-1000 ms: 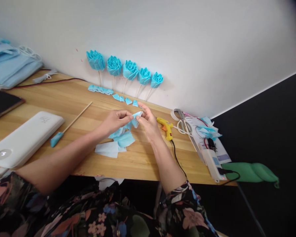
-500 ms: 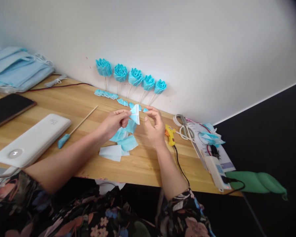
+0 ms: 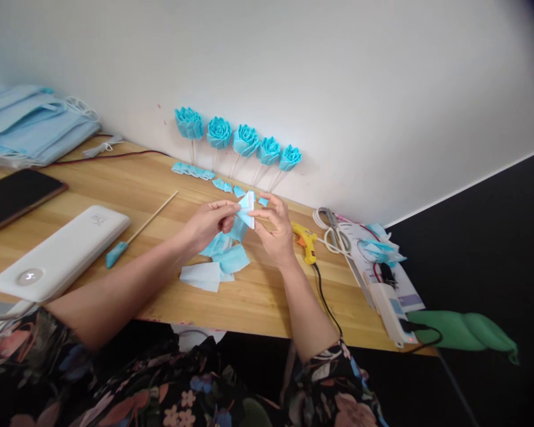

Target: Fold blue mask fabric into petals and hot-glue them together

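Note:
My left hand (image 3: 209, 222) and my right hand (image 3: 276, 231) meet above the wooden table (image 3: 115, 190), both pinching a small folded light-blue piece (image 3: 248, 209) held upright between the fingertips. Under the hands lies a loose heap of blue and white cut pieces (image 3: 218, 261). Behind them, several small blue folded petals (image 3: 225, 185) lie in a row near the wall. Several finished blue roses on sticks (image 3: 244, 139) lean against the wall.
A yellow glue gun (image 3: 305, 240) with a black cord lies right of my right hand. Scissors (image 3: 333, 228), papers and a power strip (image 3: 394, 314) sit at the right end. A blue-tipped wooden stick (image 3: 140, 228), a white power bank (image 3: 60, 252), a dark phone (image 3: 15, 196) and stacked blue masks (image 3: 31, 124) are on the left.
My right hand had let go and opened beside the blue piece half a second ago; now it has closed on the piece again. The view shifted slightly.

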A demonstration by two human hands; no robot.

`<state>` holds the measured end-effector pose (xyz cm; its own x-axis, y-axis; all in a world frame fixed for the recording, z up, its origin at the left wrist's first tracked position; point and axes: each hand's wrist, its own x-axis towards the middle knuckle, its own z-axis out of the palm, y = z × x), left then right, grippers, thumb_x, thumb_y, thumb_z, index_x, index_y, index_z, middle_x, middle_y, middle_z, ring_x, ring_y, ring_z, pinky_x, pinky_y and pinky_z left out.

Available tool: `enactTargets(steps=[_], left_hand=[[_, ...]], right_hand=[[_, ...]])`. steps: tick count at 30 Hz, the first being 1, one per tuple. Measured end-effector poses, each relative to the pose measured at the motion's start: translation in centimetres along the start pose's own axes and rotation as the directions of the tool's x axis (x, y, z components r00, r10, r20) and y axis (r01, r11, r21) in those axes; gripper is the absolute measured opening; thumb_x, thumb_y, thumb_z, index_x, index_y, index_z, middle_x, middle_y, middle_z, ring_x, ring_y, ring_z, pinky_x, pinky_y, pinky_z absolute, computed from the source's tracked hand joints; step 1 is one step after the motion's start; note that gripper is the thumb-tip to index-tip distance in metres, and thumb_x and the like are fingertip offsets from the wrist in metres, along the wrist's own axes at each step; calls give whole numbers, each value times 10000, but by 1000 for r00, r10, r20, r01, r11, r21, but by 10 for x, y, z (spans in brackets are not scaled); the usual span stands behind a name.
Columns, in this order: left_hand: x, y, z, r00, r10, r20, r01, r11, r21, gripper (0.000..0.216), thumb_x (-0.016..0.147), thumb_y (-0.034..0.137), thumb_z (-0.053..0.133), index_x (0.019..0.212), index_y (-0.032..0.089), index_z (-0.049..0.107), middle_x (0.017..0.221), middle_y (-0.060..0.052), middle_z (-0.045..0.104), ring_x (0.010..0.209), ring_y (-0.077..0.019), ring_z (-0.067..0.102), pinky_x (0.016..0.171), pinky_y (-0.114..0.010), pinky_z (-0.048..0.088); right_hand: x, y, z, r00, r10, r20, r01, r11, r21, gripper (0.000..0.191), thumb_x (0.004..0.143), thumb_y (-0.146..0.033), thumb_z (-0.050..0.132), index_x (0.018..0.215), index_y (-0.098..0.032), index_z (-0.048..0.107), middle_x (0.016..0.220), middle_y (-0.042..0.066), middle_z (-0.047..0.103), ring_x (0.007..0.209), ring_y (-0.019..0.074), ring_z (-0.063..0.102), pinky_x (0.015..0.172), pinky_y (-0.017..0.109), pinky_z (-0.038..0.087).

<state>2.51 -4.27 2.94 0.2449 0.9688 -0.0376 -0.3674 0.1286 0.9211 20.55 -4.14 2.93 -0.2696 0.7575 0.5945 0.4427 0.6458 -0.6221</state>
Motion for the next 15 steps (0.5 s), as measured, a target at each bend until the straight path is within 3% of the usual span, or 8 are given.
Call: enactTargets(steps=[9, 15], left_hand=[[0, -3, -3, 999, 38, 4, -38, 997, 60, 335, 797, 377, 648, 567, 179, 507, 498, 35, 442, 487, -87, 376, 524, -252, 284], [-2, 2, 1, 996, 73, -46, -62, 977, 206, 362, 815, 390, 623, 549, 181, 495, 492, 37, 426, 493, -89, 350, 530, -251, 276]], right_hand=[[0, 3, 0, 999, -40, -10, 40, 999, 6, 186, 866, -200, 632, 961, -344, 703, 1315, 17, 564, 1263, 234, 515, 1089, 525, 380], [0, 2, 0, 1000, 0, -8, 0, 1000, 17, 104, 887, -287, 633, 935, -337, 711, 1295, 16, 583, 1262, 225, 520, 1091, 500, 381]])
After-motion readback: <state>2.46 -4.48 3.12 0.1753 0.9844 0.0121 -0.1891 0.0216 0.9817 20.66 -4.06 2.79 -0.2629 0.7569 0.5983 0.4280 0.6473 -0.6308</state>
